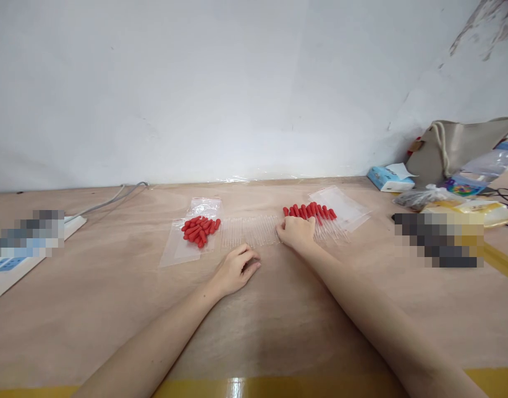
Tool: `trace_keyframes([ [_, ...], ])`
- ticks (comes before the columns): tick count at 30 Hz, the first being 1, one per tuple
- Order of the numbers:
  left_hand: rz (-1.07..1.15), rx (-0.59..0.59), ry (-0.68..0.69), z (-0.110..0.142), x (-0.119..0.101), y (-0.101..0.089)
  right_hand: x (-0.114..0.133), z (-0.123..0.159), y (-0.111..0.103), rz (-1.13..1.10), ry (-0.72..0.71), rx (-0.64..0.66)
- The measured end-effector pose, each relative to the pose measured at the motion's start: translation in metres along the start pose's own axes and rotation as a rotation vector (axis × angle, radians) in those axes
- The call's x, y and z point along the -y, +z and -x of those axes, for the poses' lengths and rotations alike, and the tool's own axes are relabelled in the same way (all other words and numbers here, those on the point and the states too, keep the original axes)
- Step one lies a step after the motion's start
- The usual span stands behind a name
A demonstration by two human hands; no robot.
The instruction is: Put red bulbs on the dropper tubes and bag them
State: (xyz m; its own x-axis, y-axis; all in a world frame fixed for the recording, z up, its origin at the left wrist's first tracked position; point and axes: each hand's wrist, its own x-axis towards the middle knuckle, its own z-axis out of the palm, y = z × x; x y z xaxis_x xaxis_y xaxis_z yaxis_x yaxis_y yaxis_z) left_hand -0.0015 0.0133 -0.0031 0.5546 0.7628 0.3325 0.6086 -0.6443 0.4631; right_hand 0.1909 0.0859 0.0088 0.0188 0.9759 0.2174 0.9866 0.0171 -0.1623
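My left hand (237, 269) rests on the table with curved fingers and the thumb apart, holding nothing. Just beyond it lies a row of clear thin dropper tubes (247, 230). To their left is a pile of red rubber bulbs (199, 229) on clear plastic bags (174, 251). My right hand (297, 233) is closed at the right end of the tube row, its fingers bent down and whatever they grip hidden. Directly beside and behind it are several droppers with red bulbs (314, 210) fitted, their clear tubes pointing toward me.
More flat clear bags (345, 207) lie behind the droppers. At the right are a tissue pack (388, 178), a grey bag (465, 149), a plastic bottle (486, 168) and a blurred dark object (436, 240). A power strip (25, 260) with a grey cable (108, 203) lies left.
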Motion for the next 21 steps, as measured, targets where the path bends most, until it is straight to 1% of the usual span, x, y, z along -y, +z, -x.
trace_keyframes([
  [6,-0.009,0.014,-0.012,0.001,-0.001,0.003,0.004,-0.009,-0.004,0.002,0.067,0.128],
  [8,-0.032,-0.015,-0.018,0.0,-0.002,0.002,0.005,-0.011,-0.005,-0.003,0.069,0.157],
  [9,-0.058,-0.056,-0.032,-0.001,-0.001,0.0,0.006,-0.011,-0.006,-0.005,0.06,0.165],
  [11,-0.152,-0.192,-0.092,-0.004,0.005,-0.009,0.007,-0.01,-0.008,-0.006,0.036,0.169],
  [13,-0.298,-0.352,-0.197,-0.006,0.017,-0.025,0.007,-0.006,-0.012,-0.008,0.019,0.162],
  [14,-0.373,-0.392,-0.255,-0.006,0.023,-0.034,0.007,-0.003,-0.015,-0.009,0.008,0.147],
  [15,-0.445,-0.4,-0.316,-0.006,0.03,-0.044,0.006,0.0,-0.018,-0.01,-0.004,0.123],
  [18,-0.587,-0.301,-0.505,-0.003,0.047,-0.067,-0.001,0.012,-0.024,-0.056,-0.068,0.016],
  [21,-0.681,-0.19,-0.649,-0.001,0.052,-0.073,-0.014,0.026,-0.02,-0.172,-0.189,-0.082],
])
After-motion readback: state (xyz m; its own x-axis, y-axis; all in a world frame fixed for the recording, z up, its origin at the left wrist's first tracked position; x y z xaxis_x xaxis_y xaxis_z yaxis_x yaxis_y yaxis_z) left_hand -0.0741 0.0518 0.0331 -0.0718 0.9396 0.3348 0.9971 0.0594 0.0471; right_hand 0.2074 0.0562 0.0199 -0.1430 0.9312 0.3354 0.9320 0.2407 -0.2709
